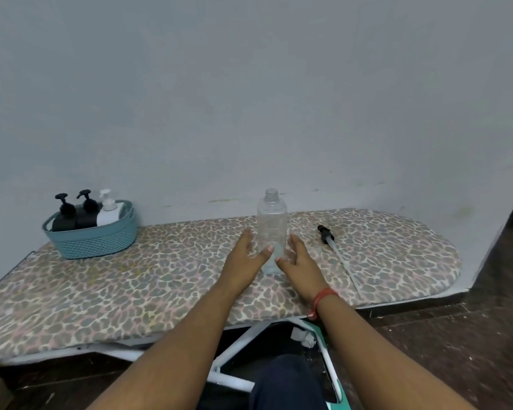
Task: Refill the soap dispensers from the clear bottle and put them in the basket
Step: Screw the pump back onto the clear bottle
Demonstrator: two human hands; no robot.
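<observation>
The clear bottle (pixel 272 226) stands upright and uncapped in the middle of the ironing board (pixel 131 279), nearly empty. My left hand (pixel 245 260) is at its left side with straight fingers and the thumb against the bottle's lower part. My right hand (pixel 301 263) is at its right side, fingers straight and relaxed, close to or touching the bottle. Neither hand curls round it. At the far left, a blue basket (pixel 92 242) holds two black dispensers (pixel 64 216) (pixel 88 213) and one white dispenser (pixel 109 211), all upright with pumps on.
A black pump cap with a long clear tube (pixel 336 251) lies on the board to the right of the bottle. A grey wall runs directly behind the board. Dark floor lies to the right and in front. The board's white frame and my knee are below.
</observation>
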